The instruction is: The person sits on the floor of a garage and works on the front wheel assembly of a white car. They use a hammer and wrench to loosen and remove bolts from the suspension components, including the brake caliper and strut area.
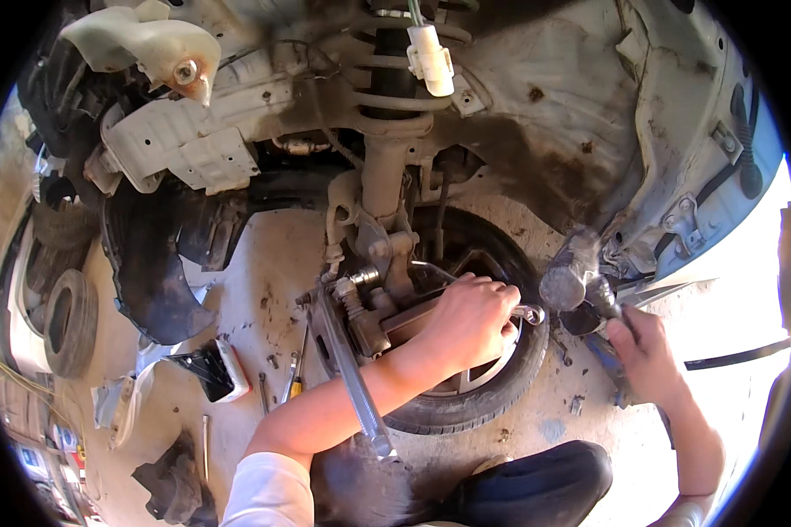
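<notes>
My left hand (476,323) is closed around a metal wrench, whose ring end (529,314) sticks out to the right of my fingers. It is over the brake and knuckle parts (409,323) beneath the strut (383,171); the wrench's other end is not clear. A long steel bar (351,373) crosses above my left forearm, its upper end by a shiny socket (360,277). To the right, my right hand (646,351) grips the handle of a hammer with a thick, round-faced head (564,285), partly smeared by motion. A wheel with its tire (466,417) lies flat below.
The wheel arch (536,149) surrounds the strut and coil spring, and a white connector (431,61) hangs in front. A black liner (154,272) dangles at left. Loose tools, including a yellow-handled screwdriver (296,386), and a black-and-white box (220,369) lie on the floor. Old tires (70,321) stand far left.
</notes>
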Motion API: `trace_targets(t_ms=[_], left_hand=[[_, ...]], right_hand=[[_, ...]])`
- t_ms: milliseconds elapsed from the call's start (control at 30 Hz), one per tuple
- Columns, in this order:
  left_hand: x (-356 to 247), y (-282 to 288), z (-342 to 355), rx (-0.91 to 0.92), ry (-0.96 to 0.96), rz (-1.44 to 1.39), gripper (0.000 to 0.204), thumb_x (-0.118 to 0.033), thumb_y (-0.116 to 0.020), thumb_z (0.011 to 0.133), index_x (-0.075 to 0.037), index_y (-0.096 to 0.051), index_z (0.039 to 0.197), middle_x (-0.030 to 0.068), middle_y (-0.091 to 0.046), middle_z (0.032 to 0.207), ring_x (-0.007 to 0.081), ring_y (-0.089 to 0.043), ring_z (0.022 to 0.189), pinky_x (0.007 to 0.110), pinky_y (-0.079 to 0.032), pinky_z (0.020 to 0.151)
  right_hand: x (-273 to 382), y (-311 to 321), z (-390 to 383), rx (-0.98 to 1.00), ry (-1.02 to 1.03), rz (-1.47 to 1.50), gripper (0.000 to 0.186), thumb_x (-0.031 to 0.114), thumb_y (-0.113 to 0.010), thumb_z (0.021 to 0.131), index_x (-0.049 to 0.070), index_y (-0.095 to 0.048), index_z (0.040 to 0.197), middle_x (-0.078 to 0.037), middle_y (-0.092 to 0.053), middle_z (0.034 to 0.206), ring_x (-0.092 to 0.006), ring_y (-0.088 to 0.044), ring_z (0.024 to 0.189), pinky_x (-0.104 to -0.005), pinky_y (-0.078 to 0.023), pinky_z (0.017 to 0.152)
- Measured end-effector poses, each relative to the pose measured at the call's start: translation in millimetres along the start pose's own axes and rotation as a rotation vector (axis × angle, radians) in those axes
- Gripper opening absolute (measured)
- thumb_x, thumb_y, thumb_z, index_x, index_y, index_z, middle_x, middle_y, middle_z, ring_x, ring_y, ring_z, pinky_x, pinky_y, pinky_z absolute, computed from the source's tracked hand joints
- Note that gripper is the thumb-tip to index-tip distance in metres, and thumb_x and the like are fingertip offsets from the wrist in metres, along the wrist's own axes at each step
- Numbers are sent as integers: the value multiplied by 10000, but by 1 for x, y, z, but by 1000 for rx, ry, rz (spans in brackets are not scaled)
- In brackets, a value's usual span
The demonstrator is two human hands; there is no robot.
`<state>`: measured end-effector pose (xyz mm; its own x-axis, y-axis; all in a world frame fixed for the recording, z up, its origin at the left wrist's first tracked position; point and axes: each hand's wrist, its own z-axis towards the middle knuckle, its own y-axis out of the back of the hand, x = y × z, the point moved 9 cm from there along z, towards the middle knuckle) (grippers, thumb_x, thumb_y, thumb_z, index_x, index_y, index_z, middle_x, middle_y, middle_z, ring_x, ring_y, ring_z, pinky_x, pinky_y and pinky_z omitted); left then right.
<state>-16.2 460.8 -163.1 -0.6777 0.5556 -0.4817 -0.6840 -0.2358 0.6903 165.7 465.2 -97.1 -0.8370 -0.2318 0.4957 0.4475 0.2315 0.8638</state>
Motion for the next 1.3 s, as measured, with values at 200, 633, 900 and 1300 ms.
trace_targets(t_ms=[200,633,900,1300], left_hand=[[8,4,-5,27,43,12,134,-101,-621,650,-34,-508,675,119,-579,669,298,-593,704,406,-472,693],[2,0,-2,34,5,0,140,-104,-606,646,-44,-480,635,105,-553,632,291,-579,675,397,-464,679],[-4,-7,-4,25,-35,69,131,-124,-612,641,-44,-509,625,104,-549,621,282,-582,678,383,-464,691],[-1,-12,-7,85,-33,22,137,-111,-614,639,-45,-494,631,98,-548,630,277,-574,679,379,-452,690]], right_hand=[[20,46,-2,-197,-83,435,328,310,-530,951,27,-499,788,46,-408,575,-58,-382,508,-226,-329,473],[12,29,-2,-135,12,193,380,346,-538,948,-28,-540,883,-17,-439,534,-123,-416,491,-286,-345,470],[15,-19,-17,20,283,-316,317,282,-552,929,-16,-509,827,-120,-502,635,-231,-476,544,-342,-409,537],[1,-35,-23,164,143,-195,267,240,-589,899,-4,-540,801,-199,-551,621,-362,-517,557,-397,-414,533]])
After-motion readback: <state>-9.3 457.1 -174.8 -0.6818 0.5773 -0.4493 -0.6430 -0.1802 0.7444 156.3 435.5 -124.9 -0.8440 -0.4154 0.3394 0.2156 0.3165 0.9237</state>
